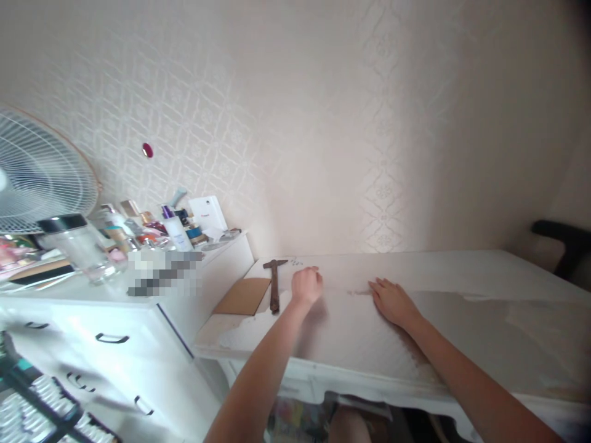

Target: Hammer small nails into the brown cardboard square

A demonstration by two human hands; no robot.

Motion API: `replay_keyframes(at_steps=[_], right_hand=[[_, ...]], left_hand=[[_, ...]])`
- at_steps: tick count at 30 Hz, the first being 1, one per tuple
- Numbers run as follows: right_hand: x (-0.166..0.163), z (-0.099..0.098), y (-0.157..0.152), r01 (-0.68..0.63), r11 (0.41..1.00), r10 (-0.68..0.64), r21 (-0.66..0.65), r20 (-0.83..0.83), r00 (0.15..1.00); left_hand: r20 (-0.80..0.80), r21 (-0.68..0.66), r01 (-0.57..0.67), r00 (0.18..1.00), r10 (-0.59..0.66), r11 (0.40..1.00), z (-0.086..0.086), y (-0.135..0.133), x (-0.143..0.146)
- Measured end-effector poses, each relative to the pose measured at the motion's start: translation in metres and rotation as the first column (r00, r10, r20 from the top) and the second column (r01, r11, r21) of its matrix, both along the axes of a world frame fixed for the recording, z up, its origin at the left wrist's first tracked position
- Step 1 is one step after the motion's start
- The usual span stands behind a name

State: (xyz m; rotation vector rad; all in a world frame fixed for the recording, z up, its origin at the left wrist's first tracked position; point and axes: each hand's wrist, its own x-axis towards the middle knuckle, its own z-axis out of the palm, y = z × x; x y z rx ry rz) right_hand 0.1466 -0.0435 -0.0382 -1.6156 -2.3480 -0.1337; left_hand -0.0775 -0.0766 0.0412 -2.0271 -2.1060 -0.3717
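My left hand (306, 285) rests on the white table (462, 277) with its fingers curled in, close to a hammer (274, 283) that lies with its rusty head toward the wall. What the fingers hold, if anything, is hidden. Small dark bits (296, 263), perhaps nails, lie just beyond the hand near the wall. My right hand (392, 301) lies flat and open on the tabletop, palm down, fingers stretched toward the left. A brown cardboard piece (244, 296) lies left of the hammer.
A white drawer chest (138, 332) stands at the left, crowded with bottles (175, 229), a glass jar (80, 246) and a white box (207, 213). A fan (37, 172) stands far left. A dark chair back (561, 237) shows at the right. Patterned wallpaper backs the table.
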Motion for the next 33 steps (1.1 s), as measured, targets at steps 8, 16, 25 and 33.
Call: replay_keyframes(at_steps=[8, 16, 25, 33], right_hand=[[0.003, -0.006, -0.010, -0.005, 1.000, 0.005, 0.025, 0.023, 1.000], [0.005, -0.006, -0.011, -0.015, 1.000, 0.015, 0.023, -0.004, 1.000], [0.006, -0.006, -0.011, -0.025, 0.999, 0.025, 0.030, -0.020, 0.999], [0.005, -0.008, -0.010, -0.026, 0.999, 0.028, 0.021, -0.080, 0.996]], left_hand=[[-0.040, -0.048, -0.366, 0.931, 0.364, 0.930, -0.003, -0.039, -0.103], [-0.095, -0.117, -0.395, 0.918, 0.385, 0.911, -0.017, -0.057, -0.128], [-0.157, -0.131, -0.351, 0.931, 0.330, 0.927, -0.011, -0.050, -0.123], [-0.146, 0.002, -0.345, 0.929, 0.341, 0.939, 0.000, -0.057, -0.113]])
